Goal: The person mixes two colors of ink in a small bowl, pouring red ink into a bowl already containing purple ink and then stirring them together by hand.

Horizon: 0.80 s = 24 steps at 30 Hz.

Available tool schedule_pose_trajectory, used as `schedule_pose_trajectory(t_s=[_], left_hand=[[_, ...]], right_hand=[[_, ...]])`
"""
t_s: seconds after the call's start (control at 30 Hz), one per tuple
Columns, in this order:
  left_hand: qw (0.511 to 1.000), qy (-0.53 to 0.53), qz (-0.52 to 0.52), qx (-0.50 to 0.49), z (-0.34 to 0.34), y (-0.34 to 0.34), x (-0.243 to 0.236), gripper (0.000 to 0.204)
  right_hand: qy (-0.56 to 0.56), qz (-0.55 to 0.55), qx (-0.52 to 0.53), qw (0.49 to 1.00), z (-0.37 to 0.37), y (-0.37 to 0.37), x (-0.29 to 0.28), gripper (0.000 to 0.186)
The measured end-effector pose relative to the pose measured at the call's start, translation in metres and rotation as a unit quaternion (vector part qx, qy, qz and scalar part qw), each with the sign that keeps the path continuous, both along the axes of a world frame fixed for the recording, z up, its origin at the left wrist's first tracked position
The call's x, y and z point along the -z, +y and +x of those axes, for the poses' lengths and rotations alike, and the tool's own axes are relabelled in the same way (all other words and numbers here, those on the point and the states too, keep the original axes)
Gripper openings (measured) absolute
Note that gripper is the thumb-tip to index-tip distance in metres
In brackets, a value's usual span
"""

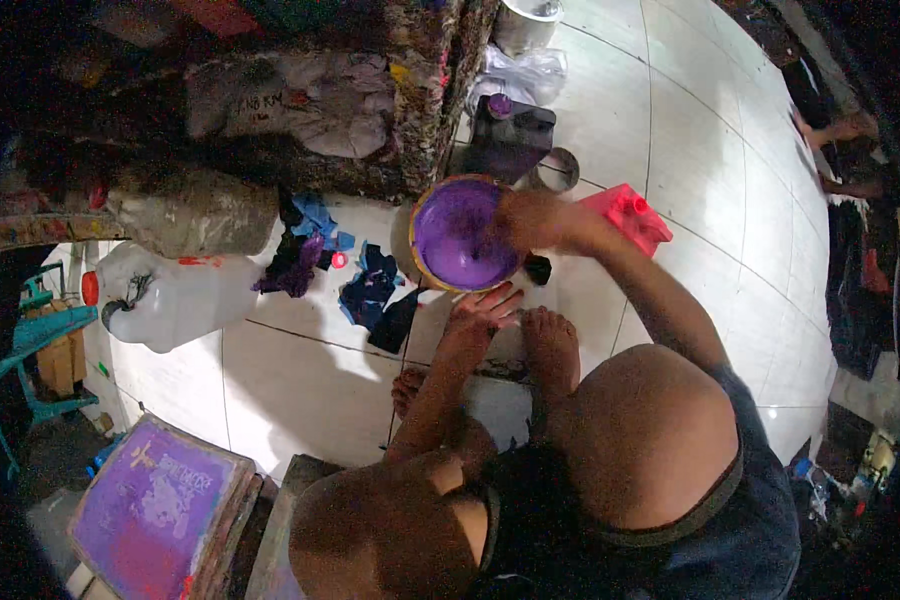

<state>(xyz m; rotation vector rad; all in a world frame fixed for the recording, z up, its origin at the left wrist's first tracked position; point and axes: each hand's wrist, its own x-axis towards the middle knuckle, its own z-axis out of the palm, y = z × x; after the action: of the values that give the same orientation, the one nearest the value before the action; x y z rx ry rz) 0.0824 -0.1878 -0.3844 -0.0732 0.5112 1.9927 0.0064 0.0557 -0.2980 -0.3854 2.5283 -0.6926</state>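
A round bucket (462,233) holding purple paint stands on the white tiled floor in front of me. My right hand (530,218) is at its right rim, blurred, fingers reaching into the bucket; whether it holds a tool I cannot tell. My left hand (482,312) rests flat on the floor just below the bucket, fingers spread, beside my bare foot (551,345). My knees fill the lower part of the view.
Stained blue and purple rags (370,290) lie left of the bucket. A large white jerrycan (175,297) lies further left, a red container (630,215) at right. A purple-stained screen frame (155,510) sits lower left. Another person's feet (838,130) show far right.
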Motion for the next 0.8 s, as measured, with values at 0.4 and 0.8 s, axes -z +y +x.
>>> schedule_pose_trajectory(t_s=[0.4,0.8], left_hand=[[1.0,0.001,-0.002,-0.001,0.001,-0.001,0.003,0.056],[1.0,-0.002,0.0,-0.003,-0.002,0.001,0.0,0.05]], right_hand=[[-0.083,0.041,0.086,0.992,0.018,-0.012,0.036,0.022],[-0.024,0.082,0.09,0.992,-0.005,-0.003,-0.03,0.025]])
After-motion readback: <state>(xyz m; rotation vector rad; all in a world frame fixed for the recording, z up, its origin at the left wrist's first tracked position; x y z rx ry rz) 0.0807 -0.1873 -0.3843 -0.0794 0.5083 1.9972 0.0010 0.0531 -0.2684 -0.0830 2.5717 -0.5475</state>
